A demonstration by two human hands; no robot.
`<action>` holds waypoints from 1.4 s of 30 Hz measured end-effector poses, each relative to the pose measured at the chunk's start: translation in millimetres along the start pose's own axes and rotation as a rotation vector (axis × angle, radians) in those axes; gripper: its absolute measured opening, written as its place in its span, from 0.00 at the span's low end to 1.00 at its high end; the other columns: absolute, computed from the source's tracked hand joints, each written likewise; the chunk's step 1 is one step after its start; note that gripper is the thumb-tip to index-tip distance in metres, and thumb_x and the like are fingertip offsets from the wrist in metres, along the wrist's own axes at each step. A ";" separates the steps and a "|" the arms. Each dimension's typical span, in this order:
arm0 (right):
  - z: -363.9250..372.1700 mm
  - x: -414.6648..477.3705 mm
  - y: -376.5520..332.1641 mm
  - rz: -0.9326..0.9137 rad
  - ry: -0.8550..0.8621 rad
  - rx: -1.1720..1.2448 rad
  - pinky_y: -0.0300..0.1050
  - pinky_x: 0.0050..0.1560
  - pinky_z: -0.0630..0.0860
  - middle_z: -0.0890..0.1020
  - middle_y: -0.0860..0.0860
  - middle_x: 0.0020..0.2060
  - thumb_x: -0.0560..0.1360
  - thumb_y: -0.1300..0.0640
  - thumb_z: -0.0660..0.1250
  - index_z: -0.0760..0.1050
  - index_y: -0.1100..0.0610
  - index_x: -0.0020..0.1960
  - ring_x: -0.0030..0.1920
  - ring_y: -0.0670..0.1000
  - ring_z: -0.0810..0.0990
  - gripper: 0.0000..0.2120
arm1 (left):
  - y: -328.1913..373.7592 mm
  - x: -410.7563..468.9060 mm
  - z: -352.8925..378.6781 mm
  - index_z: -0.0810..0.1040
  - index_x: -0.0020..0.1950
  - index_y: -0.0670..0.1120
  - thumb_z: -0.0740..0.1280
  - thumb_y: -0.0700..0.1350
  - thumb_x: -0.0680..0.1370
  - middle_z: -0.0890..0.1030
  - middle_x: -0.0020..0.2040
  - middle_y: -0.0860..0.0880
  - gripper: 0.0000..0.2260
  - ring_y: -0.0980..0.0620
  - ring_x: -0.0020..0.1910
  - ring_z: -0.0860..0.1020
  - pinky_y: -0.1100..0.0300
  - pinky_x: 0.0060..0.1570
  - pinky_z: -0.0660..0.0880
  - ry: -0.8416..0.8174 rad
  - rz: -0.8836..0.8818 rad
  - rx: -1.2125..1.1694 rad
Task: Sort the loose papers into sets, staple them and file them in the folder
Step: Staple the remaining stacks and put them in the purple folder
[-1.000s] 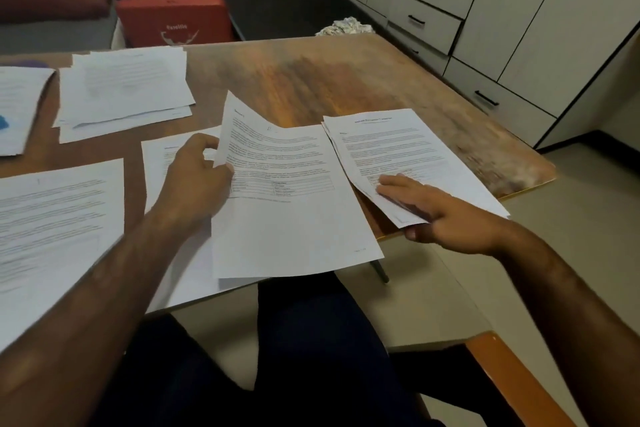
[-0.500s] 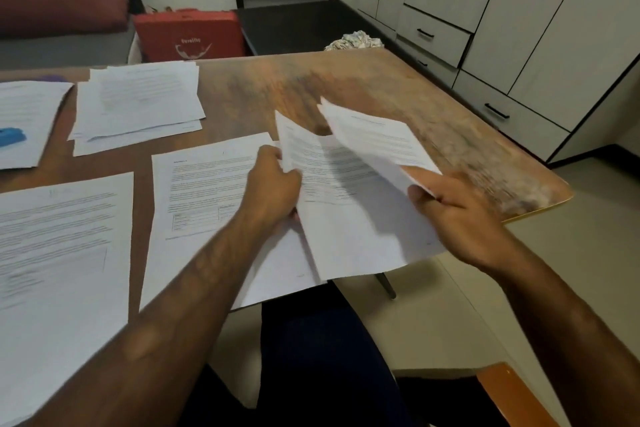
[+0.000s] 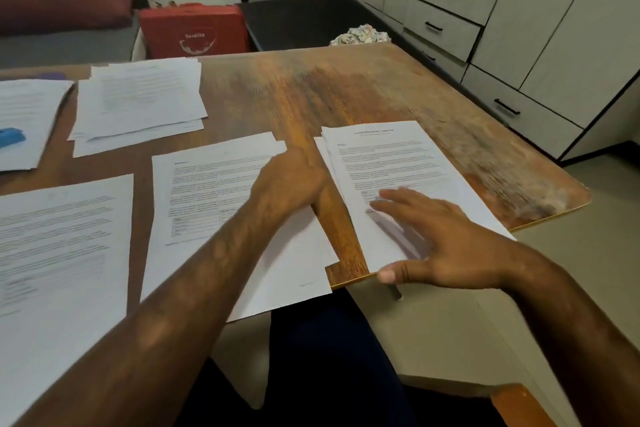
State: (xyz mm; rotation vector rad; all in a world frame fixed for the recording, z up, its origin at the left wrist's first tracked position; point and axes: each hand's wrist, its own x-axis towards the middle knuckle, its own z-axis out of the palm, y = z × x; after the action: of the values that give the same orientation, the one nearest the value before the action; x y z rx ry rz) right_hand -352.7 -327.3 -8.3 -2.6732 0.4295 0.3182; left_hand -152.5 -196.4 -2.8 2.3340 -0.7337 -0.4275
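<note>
The papers are no longer being held up in the air. The right pile [image 3: 398, 163] is lying flat on the table [image 3: 311, 97] again, near its right edge. The right hand [image 3: 446, 246] is resting on it with fingers straight and is no longer pinching it. The sheet [image 3: 287, 270] that the left hand [image 3: 291, 184] was holding is now lying on the middle pile [image 3: 214, 191], a bit crooked and sticking out over the near table edge. The left hand is resting on that pile's right side, and its fingers are hidden.
</note>
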 end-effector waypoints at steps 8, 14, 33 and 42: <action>9.5 49.9 -66.5 -0.334 0.066 -0.080 0.55 0.82 0.48 0.50 0.37 0.83 0.68 0.19 0.59 0.52 0.39 0.83 0.83 0.43 0.45 0.50 | -76.9 -5.1 -57.7 0.80 0.66 0.46 0.66 0.47 0.78 0.80 0.62 0.44 0.16 0.42 0.61 0.77 0.47 0.60 0.78 0.193 -0.045 0.382; 30.4 70.1 -116.8 -0.533 -0.036 -0.280 0.58 0.82 0.50 0.51 0.39 0.83 0.73 0.24 0.63 0.52 0.37 0.82 0.82 0.46 0.50 0.44 | -135.6 -19.9 -75.1 0.78 0.67 0.49 0.62 0.52 0.83 0.77 0.66 0.46 0.16 0.44 0.64 0.71 0.47 0.64 0.71 0.257 0.053 0.493; 59.8 59.4 -116.1 -0.654 0.194 -0.070 0.54 0.65 0.79 0.81 0.39 0.67 0.79 0.48 0.59 0.80 0.41 0.65 0.70 0.44 0.77 0.18 | -179.6 -62.7 -115.5 0.76 0.61 0.59 0.67 0.52 0.82 0.73 0.57 0.67 0.08 0.66 0.54 0.74 0.70 0.50 0.69 0.111 0.235 0.158; 45.5 60.2 -101.7 -0.592 0.644 0.129 0.45 0.62 0.79 0.84 0.44 0.59 0.77 0.54 0.69 0.84 0.51 0.62 0.60 0.44 0.81 0.14 | -165.5 -82.2 -131.9 0.77 0.54 0.54 0.64 0.56 0.83 0.83 0.45 0.51 0.08 0.50 0.39 0.83 0.55 0.40 0.82 0.298 -0.179 -0.212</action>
State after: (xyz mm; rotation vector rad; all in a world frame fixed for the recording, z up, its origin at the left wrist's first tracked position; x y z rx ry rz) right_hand -269.2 -234.5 -29.1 -2.5689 -0.1769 -0.7273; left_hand -90.6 22.0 -6.7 2.2031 -0.3229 -0.2147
